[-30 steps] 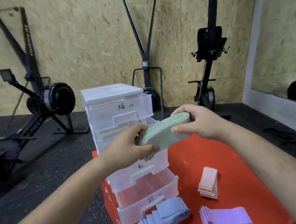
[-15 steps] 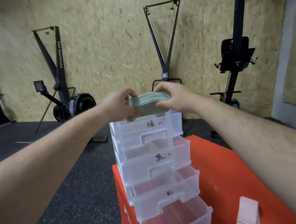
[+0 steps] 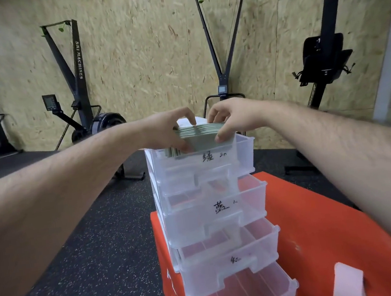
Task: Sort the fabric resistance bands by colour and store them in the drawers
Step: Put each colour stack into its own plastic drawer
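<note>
Green bands [image 3: 202, 138] lowered, seemingly entering top drawer [image 3: 245, 149]

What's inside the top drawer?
A folded stack of green bands is partly inside the top drawer, gripped by the left hand and right hand. The frosted front blurs its lower part, so anything underneath is hidden.

A gym: ski machines [image 3: 70, 71] stand against a chipboard wall [image 3: 142, 45] on speckled rubber flooring [image 3: 99, 254].
</note>
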Motion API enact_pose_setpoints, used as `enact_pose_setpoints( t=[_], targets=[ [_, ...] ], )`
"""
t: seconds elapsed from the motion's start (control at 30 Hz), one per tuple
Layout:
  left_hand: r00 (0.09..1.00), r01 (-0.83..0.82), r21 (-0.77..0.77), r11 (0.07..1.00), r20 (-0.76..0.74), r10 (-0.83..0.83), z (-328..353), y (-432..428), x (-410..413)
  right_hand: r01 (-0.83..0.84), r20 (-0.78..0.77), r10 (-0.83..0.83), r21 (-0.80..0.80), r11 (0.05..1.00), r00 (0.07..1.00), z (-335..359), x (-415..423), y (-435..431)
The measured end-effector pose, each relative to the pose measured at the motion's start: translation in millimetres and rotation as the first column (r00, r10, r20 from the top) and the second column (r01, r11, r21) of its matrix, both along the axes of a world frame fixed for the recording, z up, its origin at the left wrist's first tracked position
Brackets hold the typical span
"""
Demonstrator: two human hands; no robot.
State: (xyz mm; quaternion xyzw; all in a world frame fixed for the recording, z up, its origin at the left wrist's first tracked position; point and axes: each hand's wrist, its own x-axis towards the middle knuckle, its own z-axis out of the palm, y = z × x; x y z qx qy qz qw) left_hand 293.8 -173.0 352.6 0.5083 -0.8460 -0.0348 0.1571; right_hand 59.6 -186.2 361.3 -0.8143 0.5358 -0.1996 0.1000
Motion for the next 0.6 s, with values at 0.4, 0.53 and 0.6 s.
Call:
enact_pose_setpoints(
  t=[0.4,0.53,0.6],
  targets=[
    [1.000,-0.005,0.096,0.995,0.026,0.003,-13,-1,2,0.094,0.077,-0.107,0.155,0.983,0.991,-25,13,-23],
    [0.999,-0.011,0.062,0.998,-0.029,0.013,-25,3,10,0.077,0.192,-0.108,0.161,0.984,0.976,-39,17,-22],
    [0.999,-0.020,0.059,0.998,-0.030,0.021,-27,5,9,0.082,0.230,-0.119,0.161,0.983,0.966,-42,18,-21]
  ],
)
